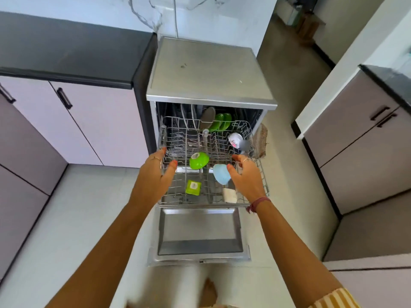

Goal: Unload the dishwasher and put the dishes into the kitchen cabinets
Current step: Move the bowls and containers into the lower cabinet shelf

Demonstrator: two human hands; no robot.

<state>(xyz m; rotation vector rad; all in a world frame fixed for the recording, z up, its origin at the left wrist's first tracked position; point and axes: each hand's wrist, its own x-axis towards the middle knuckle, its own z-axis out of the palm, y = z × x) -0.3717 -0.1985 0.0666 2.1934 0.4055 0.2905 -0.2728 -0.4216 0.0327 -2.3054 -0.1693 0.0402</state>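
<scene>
Wire metal rack [178,138]; glossy green bowl [198,160]; brushed steel dishwasher top [206,72]; matt black counter [66,52].

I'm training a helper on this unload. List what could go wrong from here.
1. The green bowl and blue bowl sit loosely at the upper rack's front edge; a jerk might tip them out.
2. The open dishwasher door lies low before the person's feet: a trip hazard.
</scene>
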